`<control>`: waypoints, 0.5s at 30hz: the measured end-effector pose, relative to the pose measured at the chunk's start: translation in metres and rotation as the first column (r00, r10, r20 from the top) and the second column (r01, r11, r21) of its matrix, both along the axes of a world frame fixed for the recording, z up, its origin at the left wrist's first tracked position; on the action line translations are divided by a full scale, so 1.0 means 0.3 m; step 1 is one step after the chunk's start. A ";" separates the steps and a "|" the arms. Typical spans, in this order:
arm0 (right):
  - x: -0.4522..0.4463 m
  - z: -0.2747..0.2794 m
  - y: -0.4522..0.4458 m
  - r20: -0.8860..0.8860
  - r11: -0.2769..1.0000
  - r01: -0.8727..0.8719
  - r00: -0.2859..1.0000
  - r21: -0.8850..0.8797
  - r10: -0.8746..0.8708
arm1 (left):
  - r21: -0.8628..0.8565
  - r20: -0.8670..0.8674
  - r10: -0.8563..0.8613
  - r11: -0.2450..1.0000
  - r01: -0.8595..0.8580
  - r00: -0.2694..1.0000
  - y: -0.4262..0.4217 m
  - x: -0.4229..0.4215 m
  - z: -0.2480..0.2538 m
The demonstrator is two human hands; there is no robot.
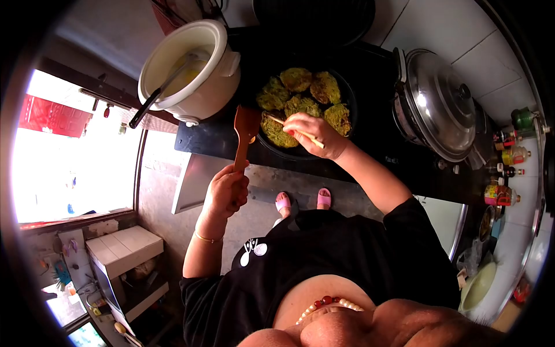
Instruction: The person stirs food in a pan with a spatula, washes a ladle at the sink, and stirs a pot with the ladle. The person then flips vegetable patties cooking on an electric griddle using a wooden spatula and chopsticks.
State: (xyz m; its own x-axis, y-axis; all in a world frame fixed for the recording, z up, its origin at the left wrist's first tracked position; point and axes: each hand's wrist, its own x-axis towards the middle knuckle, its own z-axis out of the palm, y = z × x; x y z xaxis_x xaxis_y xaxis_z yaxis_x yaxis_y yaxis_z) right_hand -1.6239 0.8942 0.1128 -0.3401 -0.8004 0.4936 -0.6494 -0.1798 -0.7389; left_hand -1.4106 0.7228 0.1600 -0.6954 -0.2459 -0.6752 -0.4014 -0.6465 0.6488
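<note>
My left hand point(228, 189) is closed around the handle of a brown wooden spatula point(247, 122). The blade points up at the pan's left edge, and I cannot tell whether it touches the rim. Pale chopsticks point(315, 140) are pinched in my right hand point(317, 134), over the near part of a dark round pan point(354, 95). Their tips reach a yellow-green pancake point(276, 132) at the pan's near left. Several more browned pancakes point(325, 88) lie in the same pan. My right hand partly covers the middle ones.
Left of the pan stands a cream pot point(202, 95) with a black-handled ladle point(155, 99) leaning in it. A large lidded steel pan point(442, 104) is on the right. Several bottles point(502, 195) line the right wall. A dark lid or pan point(315, 20) is behind.
</note>
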 end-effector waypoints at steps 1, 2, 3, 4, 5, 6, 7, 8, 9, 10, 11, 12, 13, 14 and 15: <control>0.002 -0.019 0.000 -0.023 1.000 -0.015 1.000 0.000 0.015 | 0.017 -0.016 -0.006 1.000 0.006 1.000 -0.007 0.002 -0.011; 0.004 -0.035 0.005 -0.045 1.000 -0.029 0.999 0.000 0.029 | 0.035 -0.032 -0.012 0.999 0.014 0.999 -0.012 0.004 -0.017; 0.008 -0.032 0.010 -0.069 0.999 -0.042 0.997 0.002 0.042 | 0.033 -0.032 -0.005 0.999 0.006 0.999 -0.014 0.002 -0.015; 0.013 -0.027 0.017 0.006 0.999 -0.036 0.999 0.005 0.036 | 0.032 -0.032 0.004 0.999 -0.003 0.999 -0.016 0.000 -0.013; 0.011 -0.017 0.023 -0.008 0.999 -0.009 1.000 -0.053 0.009 | 0.032 -0.030 0.014 0.999 -0.013 0.999 -0.017 0.001 -0.012; 0.009 0.005 0.027 -0.020 0.993 0.017 1.000 -0.113 -0.020 | 0.034 -0.032 0.015 0.999 -0.014 0.999 -0.020 0.003 -0.010; 0.008 0.030 0.032 -0.030 0.984 0.044 0.998 -0.171 -0.049 | 0.038 -0.032 0.015 0.999 -0.014 0.999 -0.023 0.006 -0.008; 0.012 0.058 0.042 0.006 0.985 0.078 0.997 -0.153 -0.078 | 0.041 -0.033 0.016 0.999 -0.015 0.999 -0.024 0.009 -0.009; 0.011 0.054 0.042 0.014 0.988 0.074 0.997 -0.136 -0.072 | 0.043 -0.031 0.016 0.999 -0.014 0.999 -0.025 0.011 -0.011; 0.007 0.048 0.040 0.021 0.990 0.070 0.997 -0.120 -0.067 | 0.045 -0.030 0.014 0.999 -0.013 0.999 -0.025 0.011 -0.012; 0.002 0.040 0.038 0.028 0.993 0.065 0.998 -0.103 -0.062 | 0.046 -0.029 0.014 0.999 -0.012 0.999 -0.026 0.010 -0.013; -0.002 0.028 0.035 0.034 0.999 0.027 0.999 -0.017 -0.026 | 0.057 -0.032 0.014 0.998 -0.012 0.999 -0.024 0.008 -0.010; -0.007 -0.002 0.027 -0.034 1.000 0.024 0.999 -0.018 -0.025 | 0.068 -0.035 0.014 0.998 -0.011 0.999 -0.021 0.005 -0.005; -0.011 -0.040 0.017 -0.101 1.000 0.021 0.995 -0.020 -0.023 | 0.078 -0.037 0.013 0.997 -0.010 0.999 -0.018 0.002 -0.001; -0.011 -0.048 0.007 -0.169 1.000 0.018 0.985 -0.021 -0.022 | 0.079 -0.035 0.005 0.997 -0.002 0.999 -0.017 -0.001 -0.001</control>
State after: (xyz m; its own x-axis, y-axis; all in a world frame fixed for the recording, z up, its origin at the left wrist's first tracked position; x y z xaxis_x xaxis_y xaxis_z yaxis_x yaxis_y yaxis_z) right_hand -1.6272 0.8962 0.0983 -0.2659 -0.7839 0.5611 -0.7685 -0.1791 -0.6143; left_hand -1.4108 0.7177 0.1596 -0.7186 -0.1954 -0.6674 -0.3768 -0.6973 0.6098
